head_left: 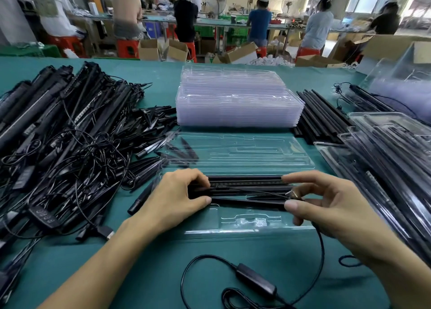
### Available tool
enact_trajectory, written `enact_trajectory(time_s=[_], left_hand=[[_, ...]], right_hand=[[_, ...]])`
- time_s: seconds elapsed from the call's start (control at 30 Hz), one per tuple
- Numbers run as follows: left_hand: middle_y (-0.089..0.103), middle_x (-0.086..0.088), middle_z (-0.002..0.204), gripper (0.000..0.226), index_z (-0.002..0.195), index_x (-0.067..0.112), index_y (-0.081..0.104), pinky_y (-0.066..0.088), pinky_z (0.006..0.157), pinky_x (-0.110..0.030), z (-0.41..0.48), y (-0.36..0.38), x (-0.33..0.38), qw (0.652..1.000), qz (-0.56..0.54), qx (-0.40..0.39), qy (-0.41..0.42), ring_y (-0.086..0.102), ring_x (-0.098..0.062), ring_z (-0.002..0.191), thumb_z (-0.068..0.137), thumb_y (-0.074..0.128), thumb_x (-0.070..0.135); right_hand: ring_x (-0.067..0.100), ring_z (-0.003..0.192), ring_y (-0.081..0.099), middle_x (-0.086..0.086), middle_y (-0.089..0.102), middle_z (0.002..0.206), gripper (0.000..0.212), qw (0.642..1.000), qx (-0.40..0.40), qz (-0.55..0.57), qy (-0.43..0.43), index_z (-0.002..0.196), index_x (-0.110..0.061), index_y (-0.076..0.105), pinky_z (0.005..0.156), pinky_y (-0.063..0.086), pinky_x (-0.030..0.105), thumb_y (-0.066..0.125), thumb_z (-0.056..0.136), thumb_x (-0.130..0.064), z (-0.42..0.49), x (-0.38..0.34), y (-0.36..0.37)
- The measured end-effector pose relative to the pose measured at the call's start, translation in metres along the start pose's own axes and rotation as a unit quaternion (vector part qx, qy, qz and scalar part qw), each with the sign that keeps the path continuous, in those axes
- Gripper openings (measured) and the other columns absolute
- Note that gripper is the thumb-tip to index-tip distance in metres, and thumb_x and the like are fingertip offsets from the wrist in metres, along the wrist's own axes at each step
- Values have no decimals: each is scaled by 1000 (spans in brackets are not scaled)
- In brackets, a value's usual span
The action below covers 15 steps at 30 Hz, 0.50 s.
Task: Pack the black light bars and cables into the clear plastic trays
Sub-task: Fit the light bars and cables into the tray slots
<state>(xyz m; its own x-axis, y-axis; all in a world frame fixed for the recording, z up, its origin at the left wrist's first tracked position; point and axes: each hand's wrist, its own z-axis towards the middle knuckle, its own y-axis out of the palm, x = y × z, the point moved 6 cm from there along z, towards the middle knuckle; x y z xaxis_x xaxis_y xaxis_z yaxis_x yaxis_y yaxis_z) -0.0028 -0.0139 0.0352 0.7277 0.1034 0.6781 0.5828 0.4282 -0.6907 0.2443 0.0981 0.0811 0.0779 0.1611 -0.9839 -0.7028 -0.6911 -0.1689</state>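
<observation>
One tray (251,222) half done: left hand (177,199) & right hand (326,206) grip light bars (245,187) by the ends; cable (321,245) loose, big pile (70,133) unpacked.

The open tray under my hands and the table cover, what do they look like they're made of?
Open tray: thin clear moulded plastic, glossy; the teal shows through it and its ridges catch glare.
Table cover: teal, matte, no glare; probably cloth or felt, but no weave is visible.
</observation>
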Motion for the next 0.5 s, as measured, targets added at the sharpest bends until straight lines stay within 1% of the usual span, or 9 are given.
enact_trajectory(time_s=[0.07, 0.1, 0.17, 0.23, 0.3, 0.37, 0.4, 0.43, 0.5], left_hand=[[69, 17, 105, 33, 107, 32, 68, 48, 97, -31, -1, 2, 1, 1000, 14, -10, 0, 62, -2, 104, 78, 82, 27], [68, 17, 109, 33, 111, 35, 68, 46, 99, -32, -1, 3, 3, 999, 28, -19, 6, 60, -3, 108, 81, 79, 30], [64, 18, 112, 25, 110, 38, 70, 44, 101, -32, -1, 6, 6, 998, 55, -29, 20, 56, -5, 110, 85, 75, 37], [63, 18, 111, 18, 104, 38, 71, 43, 100, -34, -1, 7, 8, 997, 70, -21, 25, 56, -6, 108, 86, 72, 41], [61, 19, 113, 20, 105, 38, 69, 42, 100, -37, 0, 8, 11, 993, 107, -11, 38, 54, -8, 110, 87, 69, 45], [56, 19, 122, 30, 117, 42, 64, 37, 105, -38, -1, 13, 19, 985, 156, -18, 69, 50, -8, 118, 88, 66, 49], [55, 18, 124, 33, 121, 41, 63, 36, 105, -38, -2, 15, 25, 983, 159, -23, 93, 49, -8, 119, 88, 66, 48], [57, 16, 122, 33, 120, 39, 64, 37, 104, -39, -4, 16, 33, 982, 146, -24, 119, 50, -9, 117, 88, 67, 45], [61, 14, 104, 19, 102, 32, 70, 46, 91, -38, -10, 16, 50, 983, 84, -32, 160, 56, -8, 101, 87, 68, 44]], right_hand=[[23, 62, 68, 1, 68, 86, 41, 999, -13, -23, 25, 102, -29, 75, 40, 36, 15, 82, 65, -12, -3, -3, 0], [20, 64, 68, 0, 70, 91, 40, 998, -21, -52, 32, 102, -31, 75, 41, 36, 15, 82, 68, -11, -4, -3, 0], [16, 65, 66, 3, 74, 95, 36, 995, -33, -80, 39, 102, -34, 75, 44, 39, 15, 74, 79, -6, -8, -3, 0], [15, 65, 65, 13, 74, 92, 37, 996, -52, -43, 53, 103, -31, 75, 42, 39, 20, 61, 90, 0, -13, 0, 1], [17, 68, 66, 19, 73, 91, 34, 997, -54, -7, 63, 104, -26, 75, 42, 40, 22, 58, 90, -1, -18, 4, 1], [20, 70, 66, 19, 72, 94, 27, 998, -19, 17, 59, 102, -24, 75, 42, 41, 23, 62, 83, -9, -18, 5, -1], [21, 71, 66, 17, 72, 95, 26, 999, 9, 25, 48, 101, -23, 75, 42, 41, 23, 64, 81, -10, -17, 5, -4], [21, 71, 67, 15, 72, 95, 25, 999, 38, 23, 30, 100, -23, 75, 42, 42, 23, 64, 83, -8, -16, 3, -6], [20, 73, 69, 9, 72, 94, 29, 996, 92, -16, -6, 98, -25, 74, 43, 45, 23, 61, 89, -1, -14, -2, -11]])
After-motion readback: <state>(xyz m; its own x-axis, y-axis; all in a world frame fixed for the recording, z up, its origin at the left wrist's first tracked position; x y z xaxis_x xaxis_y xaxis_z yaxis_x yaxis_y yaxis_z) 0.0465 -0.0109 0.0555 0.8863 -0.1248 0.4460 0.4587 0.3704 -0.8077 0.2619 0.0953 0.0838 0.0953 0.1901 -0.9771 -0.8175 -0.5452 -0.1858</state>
